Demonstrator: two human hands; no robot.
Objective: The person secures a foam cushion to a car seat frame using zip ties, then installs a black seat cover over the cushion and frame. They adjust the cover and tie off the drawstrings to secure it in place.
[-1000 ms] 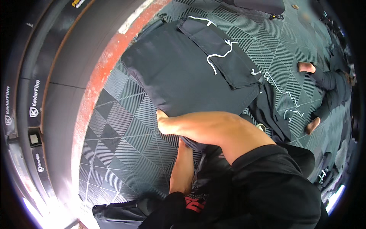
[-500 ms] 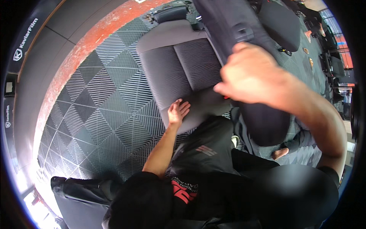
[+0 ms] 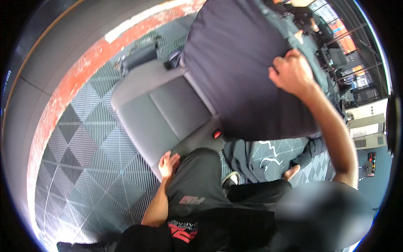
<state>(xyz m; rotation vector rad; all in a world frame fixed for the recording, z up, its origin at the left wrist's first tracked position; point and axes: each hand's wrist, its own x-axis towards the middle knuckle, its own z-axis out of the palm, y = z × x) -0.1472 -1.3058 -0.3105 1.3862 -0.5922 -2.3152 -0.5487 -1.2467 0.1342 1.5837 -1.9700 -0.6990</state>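
A grey and black car seat cushion lies on the tiled floor in front of me, with a red buckle at its near right corner. Along its right side spreads a wide panel of dark, wrinkled fabric. My right hand is closed at the panel's right edge, fingers curled on the fabric. Beside my knee, my left hand rests at the cushion's near edge, open with fingers slightly bent and nothing held.
A dark padded piece lies beyond the cushion. To the left runs a red and white kerb below a grey wall. White strips lie on the floor near another person's bare foot. Dark cloth is bunched by my shoe.
The dark panel has swung so its broad face shows. My right hand has moved farther out along its right edge. My left hand stays by the cushion's near edge; the view has shifted.
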